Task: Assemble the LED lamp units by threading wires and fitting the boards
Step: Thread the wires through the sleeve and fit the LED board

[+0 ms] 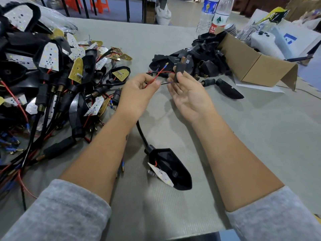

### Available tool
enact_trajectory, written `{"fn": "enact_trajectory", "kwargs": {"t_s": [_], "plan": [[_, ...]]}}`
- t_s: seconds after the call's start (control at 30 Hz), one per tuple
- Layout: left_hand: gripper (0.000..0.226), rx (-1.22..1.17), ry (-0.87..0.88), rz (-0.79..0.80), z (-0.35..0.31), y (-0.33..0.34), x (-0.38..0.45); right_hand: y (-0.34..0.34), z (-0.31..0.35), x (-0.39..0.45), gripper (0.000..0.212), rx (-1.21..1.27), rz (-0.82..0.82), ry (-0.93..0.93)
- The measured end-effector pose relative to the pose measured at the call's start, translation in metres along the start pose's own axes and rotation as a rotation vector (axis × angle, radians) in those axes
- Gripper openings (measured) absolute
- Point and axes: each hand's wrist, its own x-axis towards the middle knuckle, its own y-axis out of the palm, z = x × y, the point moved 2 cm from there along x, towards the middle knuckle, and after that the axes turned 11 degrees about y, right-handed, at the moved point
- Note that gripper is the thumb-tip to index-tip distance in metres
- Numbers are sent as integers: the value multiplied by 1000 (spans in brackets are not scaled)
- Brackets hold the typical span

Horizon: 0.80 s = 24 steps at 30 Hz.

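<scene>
Left grip [139, 91] pinches limp red wire [157, 75] at 12 o'clock; right grip [184, 87] holds light, rigid black stem [179, 70].

Grey table [260, 136], lamp-unit heap [43, 75], black housings [199, 60], cardboard box [257, 65], bottles [220, 14]

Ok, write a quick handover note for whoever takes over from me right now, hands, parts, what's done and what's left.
Left hand: pinches the red wire and black wire.
Right hand: holds a black stem, threaded end up, at its fingertips.
On the table, near you: one black housing with its board loose, not seated.
Left: pile of wired units. Right: empty housings by the cardboard box.
Left to do: thread both wires through the stem, seat the board.
</scene>
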Motion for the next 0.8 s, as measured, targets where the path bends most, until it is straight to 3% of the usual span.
{"fn": "enact_trajectory", "kwargs": {"t_s": [0.23, 0.4, 0.8], "plan": [[8, 312, 18, -1, 4, -2, -1, 1, -2, -2, 20, -50, 49, 4], [14, 328, 46, 67, -1, 1, -2, 1, -5, -1, 14, -120, 79, 21], [14, 281, 65, 2, 4, -3, 0, 2, -5, -3, 7, -146, 88, -11]]}}
